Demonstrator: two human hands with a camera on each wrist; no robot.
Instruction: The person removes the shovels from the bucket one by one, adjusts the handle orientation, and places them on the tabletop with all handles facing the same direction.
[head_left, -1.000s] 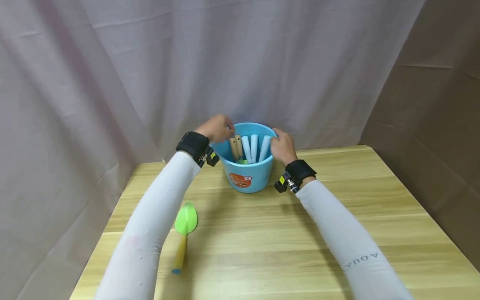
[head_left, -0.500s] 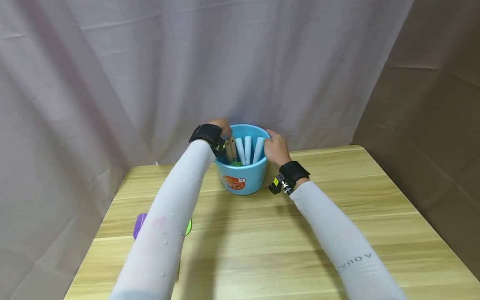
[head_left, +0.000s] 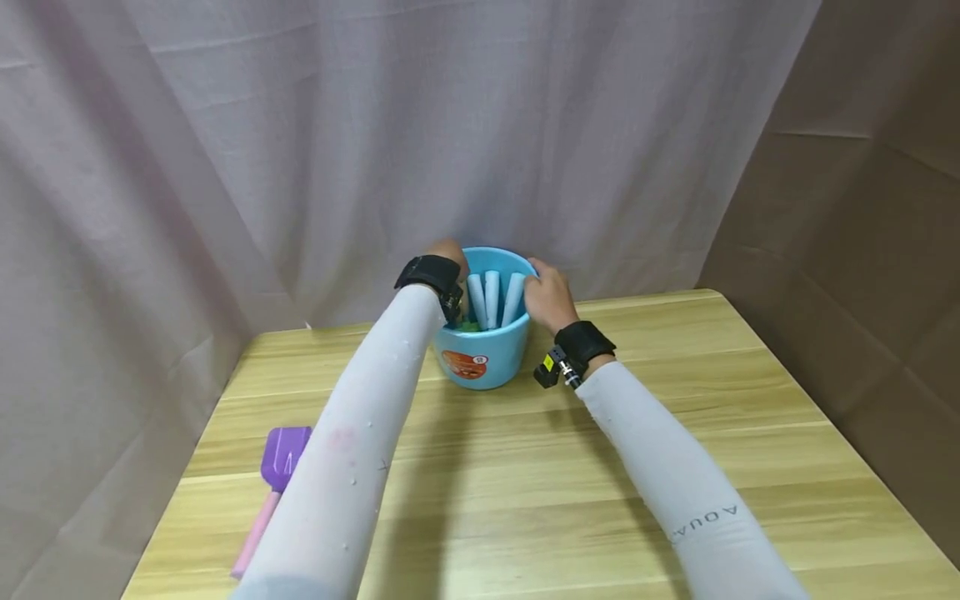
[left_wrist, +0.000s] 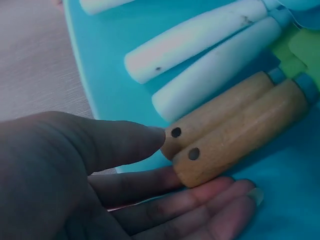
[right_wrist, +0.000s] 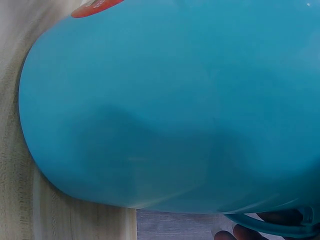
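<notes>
Light wooden plank tabletop (head_left: pixel 525 500) carries a round sky-blue plastic bucket (head_left: pixel 483 354) at the far edge. Right hand (head_left: pixel 547 298) clasps its right rim. Two smooth wooden tool handles (left_wrist: pixel 235 132) stand inside, leaning on the left wall, long axes near upright beside white plastic handles (left_wrist: pixel 200 45). Left hand (left_wrist: pixel 95 185), the nearer one, is inside: grip released, straight fingers touching the butt ends.
</notes>
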